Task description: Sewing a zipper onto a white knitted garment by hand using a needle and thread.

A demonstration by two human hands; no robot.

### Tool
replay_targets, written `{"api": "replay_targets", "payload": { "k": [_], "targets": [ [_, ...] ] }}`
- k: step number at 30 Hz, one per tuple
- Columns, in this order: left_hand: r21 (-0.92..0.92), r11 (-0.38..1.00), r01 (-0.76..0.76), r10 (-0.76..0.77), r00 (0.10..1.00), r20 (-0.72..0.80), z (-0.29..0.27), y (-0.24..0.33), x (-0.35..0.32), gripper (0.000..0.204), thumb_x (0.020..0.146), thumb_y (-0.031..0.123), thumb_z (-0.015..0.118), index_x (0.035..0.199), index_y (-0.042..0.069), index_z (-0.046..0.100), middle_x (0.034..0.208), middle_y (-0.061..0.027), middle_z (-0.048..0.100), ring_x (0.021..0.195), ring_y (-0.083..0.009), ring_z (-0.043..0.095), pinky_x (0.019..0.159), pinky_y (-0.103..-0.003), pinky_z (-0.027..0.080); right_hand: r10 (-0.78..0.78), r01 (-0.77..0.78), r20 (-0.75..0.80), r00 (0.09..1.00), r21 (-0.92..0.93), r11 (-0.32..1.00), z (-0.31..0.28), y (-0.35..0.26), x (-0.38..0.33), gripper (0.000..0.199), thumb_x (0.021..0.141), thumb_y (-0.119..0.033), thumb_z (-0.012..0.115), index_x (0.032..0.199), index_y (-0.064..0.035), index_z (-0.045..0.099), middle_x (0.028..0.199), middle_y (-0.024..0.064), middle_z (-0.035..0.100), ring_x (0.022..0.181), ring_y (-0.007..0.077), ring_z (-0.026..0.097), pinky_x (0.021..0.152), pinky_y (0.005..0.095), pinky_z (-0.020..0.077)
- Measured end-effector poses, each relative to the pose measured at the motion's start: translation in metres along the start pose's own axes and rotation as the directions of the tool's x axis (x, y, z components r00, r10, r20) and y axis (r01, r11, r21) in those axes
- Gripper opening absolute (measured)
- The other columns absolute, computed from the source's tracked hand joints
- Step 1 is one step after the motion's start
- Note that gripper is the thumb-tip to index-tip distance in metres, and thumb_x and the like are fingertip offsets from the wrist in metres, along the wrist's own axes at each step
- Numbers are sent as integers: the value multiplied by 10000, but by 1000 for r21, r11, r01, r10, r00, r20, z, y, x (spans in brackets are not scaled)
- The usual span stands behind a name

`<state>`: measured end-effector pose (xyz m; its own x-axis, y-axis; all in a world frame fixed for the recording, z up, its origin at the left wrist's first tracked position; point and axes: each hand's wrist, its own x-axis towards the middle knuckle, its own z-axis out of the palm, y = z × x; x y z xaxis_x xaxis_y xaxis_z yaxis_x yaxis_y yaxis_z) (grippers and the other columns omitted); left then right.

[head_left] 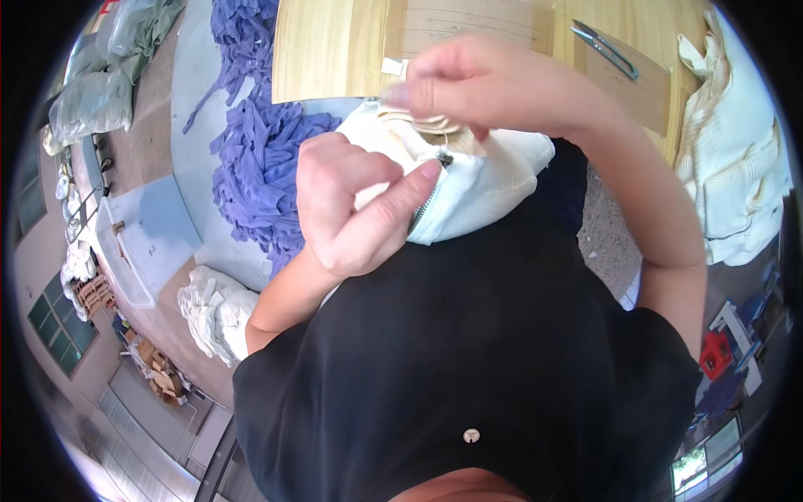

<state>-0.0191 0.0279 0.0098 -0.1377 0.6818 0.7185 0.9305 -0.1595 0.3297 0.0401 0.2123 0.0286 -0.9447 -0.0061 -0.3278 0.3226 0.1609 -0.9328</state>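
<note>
A white zip-up garment [502, 180] is bunched over the near edge of the table, against my black top. My left hand [355, 201] is closed on it, the thumb pressed along the cloth by the top of a metal zipper [424, 207]. Cream ribbed folds [431, 125] show between the two hands. Over these folds my right hand [477, 88] is held with thumb and fingers drawn together, the fingertips slightly blurred. What they pinch, if anything, is hidden. Just beyond the fingertips is a small white tag [391, 66].
Black-handled thread snips [604, 50] lie on a brown paper pattern [623, 84] on the wooden table [326, 50]. A cream ribbed garment [728, 159] hangs at the right. Purple-blue cloth strips [259, 167] are heaped at the left, with a white cloth bundle [216, 305] nearer me.
</note>
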Motion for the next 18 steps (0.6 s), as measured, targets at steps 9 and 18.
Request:
{"api": "replay_targets", "payload": {
  "k": [9, 18],
  "targets": [
    [-132, 912, 388, -387, 921, 40, -3, 10, 0, 257, 596, -71, 686, 832, 12, 622, 735, -79, 555, 659, -203, 531, 536, -271, 419, 106, -169, 354, 929, 151, 974, 8, -4, 11, 183, 784, -177, 528, 655, -49, 556, 535, -23, 461, 464, 48, 415, 427, 201, 331],
    [-103, 852, 514, -497, 854, 154, -6, 10, 12, 217, 654, -47, 669, 837, 27, 579, 800, -94, 558, 710, -223, 559, 615, -272, 447, 141, -175, 157, 977, 226, 958, 11, 3, 8, 188, 792, -178, 513, 645, -64, 540, 544, -34, 439, 476, 41, 401, 434, 196, 310]
  ]
}}
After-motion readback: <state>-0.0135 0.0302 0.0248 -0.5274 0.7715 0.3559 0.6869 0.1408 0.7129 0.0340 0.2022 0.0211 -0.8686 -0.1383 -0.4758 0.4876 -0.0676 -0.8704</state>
